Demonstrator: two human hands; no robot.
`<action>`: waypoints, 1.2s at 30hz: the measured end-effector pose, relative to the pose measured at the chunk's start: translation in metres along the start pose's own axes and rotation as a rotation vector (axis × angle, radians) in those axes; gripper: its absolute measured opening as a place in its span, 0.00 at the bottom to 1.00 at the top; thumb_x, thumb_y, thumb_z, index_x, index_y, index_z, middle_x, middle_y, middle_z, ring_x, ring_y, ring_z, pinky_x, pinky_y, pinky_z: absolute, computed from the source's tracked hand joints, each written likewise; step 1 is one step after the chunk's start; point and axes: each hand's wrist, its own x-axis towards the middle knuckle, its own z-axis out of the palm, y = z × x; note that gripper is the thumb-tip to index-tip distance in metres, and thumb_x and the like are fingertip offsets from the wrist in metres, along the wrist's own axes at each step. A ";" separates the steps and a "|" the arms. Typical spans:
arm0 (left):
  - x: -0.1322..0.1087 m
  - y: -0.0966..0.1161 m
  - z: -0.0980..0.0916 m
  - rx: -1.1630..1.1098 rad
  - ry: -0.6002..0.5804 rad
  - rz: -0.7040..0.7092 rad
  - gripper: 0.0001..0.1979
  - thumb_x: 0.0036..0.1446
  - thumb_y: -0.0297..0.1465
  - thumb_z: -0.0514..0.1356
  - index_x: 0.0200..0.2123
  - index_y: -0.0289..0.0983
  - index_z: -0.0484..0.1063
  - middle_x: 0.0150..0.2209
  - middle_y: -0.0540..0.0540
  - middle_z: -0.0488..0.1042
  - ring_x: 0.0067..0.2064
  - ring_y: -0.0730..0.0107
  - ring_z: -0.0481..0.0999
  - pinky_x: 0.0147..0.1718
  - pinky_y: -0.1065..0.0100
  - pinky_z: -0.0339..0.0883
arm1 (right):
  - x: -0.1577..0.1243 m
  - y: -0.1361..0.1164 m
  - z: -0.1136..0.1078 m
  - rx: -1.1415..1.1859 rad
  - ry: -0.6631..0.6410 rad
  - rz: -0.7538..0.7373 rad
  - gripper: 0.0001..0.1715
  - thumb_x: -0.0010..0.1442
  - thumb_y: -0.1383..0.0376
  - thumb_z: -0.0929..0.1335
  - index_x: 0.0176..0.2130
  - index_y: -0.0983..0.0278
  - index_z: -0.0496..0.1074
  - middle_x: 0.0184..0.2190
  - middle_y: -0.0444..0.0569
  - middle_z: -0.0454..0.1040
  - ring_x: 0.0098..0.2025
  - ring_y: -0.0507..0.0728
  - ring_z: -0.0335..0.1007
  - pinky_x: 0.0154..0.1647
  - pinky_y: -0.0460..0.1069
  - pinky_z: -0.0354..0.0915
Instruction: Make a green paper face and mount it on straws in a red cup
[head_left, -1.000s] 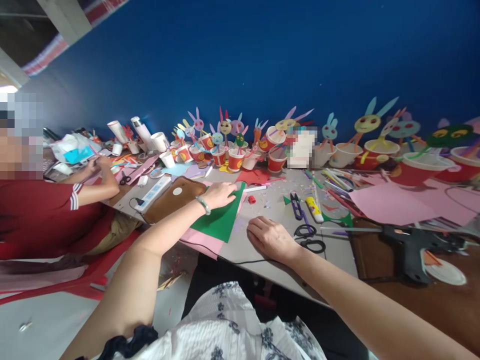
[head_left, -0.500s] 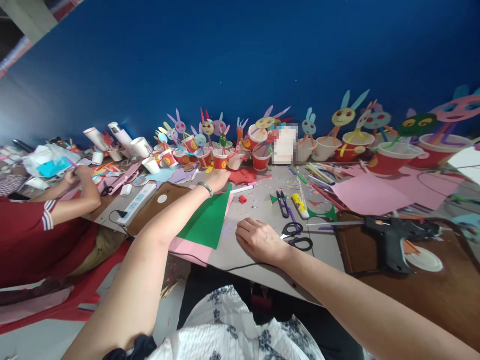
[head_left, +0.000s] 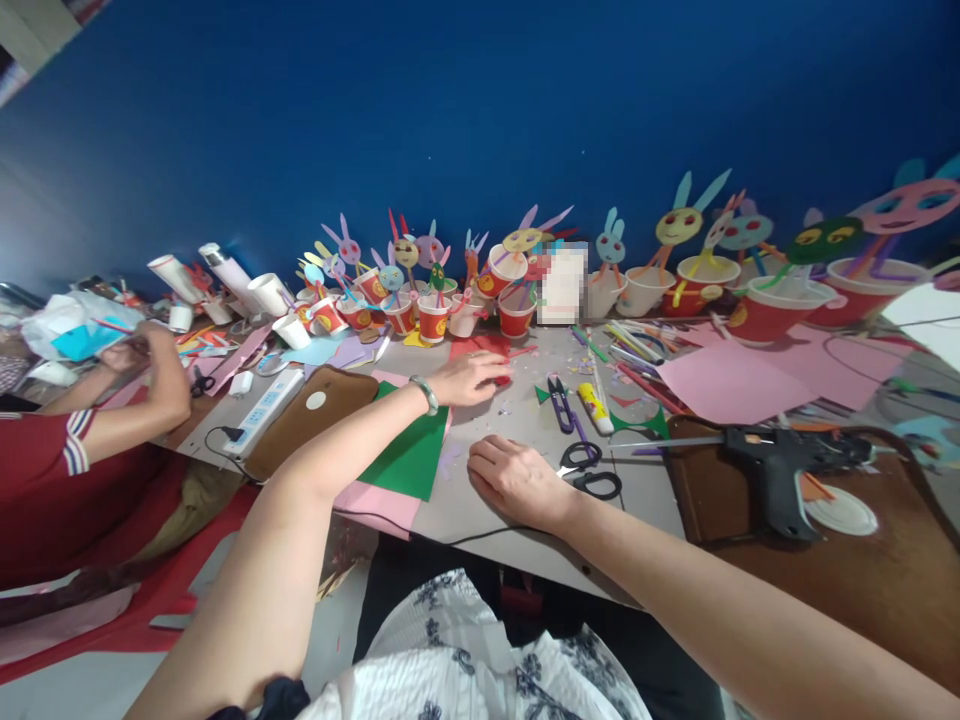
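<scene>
My left hand point(head_left: 466, 380) reaches across the table, palm down, fingers curled at a small red piece point(head_left: 504, 382) that shows at the fingertips. Its forearm crosses a green paper sheet point(head_left: 409, 455), which lies over pink paper point(head_left: 379, 510). Closer to me, my right hand point(head_left: 517, 482) rests on the table with fingers together and folded under; I see nothing in it. Beside it lie black-handled scissors point(head_left: 598, 485), their blades partly hidden by the hand. Purple thread snips point(head_left: 559, 404) and a yellow glue stick point(head_left: 594, 408) lie beyond.
Red and white paper cups point(head_left: 433, 318) with paper rabbit faces line the blue wall. A glue gun point(head_left: 780, 475) rests on a brown board point(head_left: 705, 490) at right. At left are a power strip point(head_left: 262, 410), another brown board point(head_left: 315, 430) and a person in red point(head_left: 75, 470).
My left hand has moved right and toward me, from the far edge of the green sheet to the small red piece. My right hand stays in place. The view has shifted slightly.
</scene>
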 end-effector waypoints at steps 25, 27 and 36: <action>-0.064 0.042 -0.017 -0.183 -0.033 -0.143 0.02 0.60 0.27 0.63 0.36 0.35 0.74 0.38 0.46 0.75 0.39 0.68 0.75 0.42 0.69 0.68 | -0.001 -0.001 -0.001 -0.010 -0.020 0.012 0.13 0.69 0.67 0.61 0.36 0.66 0.72 0.37 0.53 0.73 0.42 0.57 0.65 0.41 0.50 0.62; -0.069 0.044 -0.019 -0.204 -0.036 -0.134 0.04 0.61 0.30 0.63 0.34 0.35 0.73 0.37 0.47 0.75 0.39 0.69 0.74 0.41 0.70 0.68 | -0.001 -0.001 -0.001 -0.011 -0.018 0.019 0.14 0.69 0.67 0.60 0.36 0.66 0.72 0.37 0.53 0.73 0.42 0.57 0.65 0.41 0.50 0.62; -0.067 0.044 -0.014 -0.086 -0.054 -0.030 0.16 0.66 0.38 0.57 0.27 0.36 0.71 0.31 0.47 0.74 0.39 0.66 0.73 0.50 0.61 0.61 | -0.002 -0.002 -0.001 -0.035 -0.046 0.025 0.15 0.70 0.66 0.59 0.36 0.66 0.72 0.38 0.53 0.73 0.41 0.57 0.66 0.41 0.51 0.63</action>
